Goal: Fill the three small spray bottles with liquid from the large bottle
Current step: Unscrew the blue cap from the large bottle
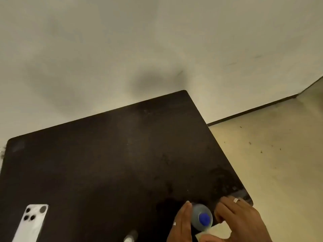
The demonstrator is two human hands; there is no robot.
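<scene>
Large bottle (pixel 201 217) flanked by both hands' loose grip.

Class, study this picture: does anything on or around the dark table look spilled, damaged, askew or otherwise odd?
Nothing looks spilled or broken. The large bottle stands upright with its blue cap on, between the left hand and the right hand. A phone lies face down at an angle. The floor beside the table has small dark specks.

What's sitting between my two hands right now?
In the head view, the large bottle with its blue cap stands between the left hand and right hand.
</scene>
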